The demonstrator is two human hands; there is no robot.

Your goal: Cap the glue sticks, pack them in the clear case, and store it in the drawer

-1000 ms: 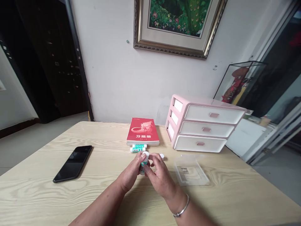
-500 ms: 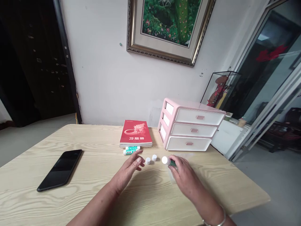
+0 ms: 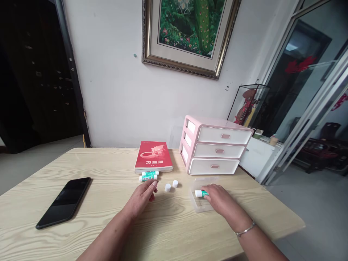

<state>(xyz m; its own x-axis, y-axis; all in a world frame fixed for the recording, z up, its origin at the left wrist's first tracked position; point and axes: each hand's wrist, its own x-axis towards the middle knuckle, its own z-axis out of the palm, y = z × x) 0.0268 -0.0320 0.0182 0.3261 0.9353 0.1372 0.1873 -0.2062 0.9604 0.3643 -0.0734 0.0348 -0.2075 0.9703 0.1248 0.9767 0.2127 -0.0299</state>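
My right hand (image 3: 219, 197) grips a green and white glue stick (image 3: 200, 193) lying flat, its white end pointing left, over a clear plastic tray (image 3: 199, 204). My left hand (image 3: 143, 195) rests on the wooden table (image 3: 95, 224) with loosely curled fingers and holds nothing. Just beyond its fingertips lie two more glue sticks (image 3: 149, 176) against a red book (image 3: 153, 156). Two small white caps (image 3: 171, 186) stand on the table between my hands.
A black phone (image 3: 63, 202) lies face up at the left. A pink three-drawer organiser (image 3: 214, 150) stands behind the tray, drawers shut. The table's right edge is close to the tray. A framed picture hangs on the wall.
My hands came apart. The right one carried the glue stick rightwards and lowered it over the clear tray. The left one let go and drew back slightly. The caps stayed on the table.
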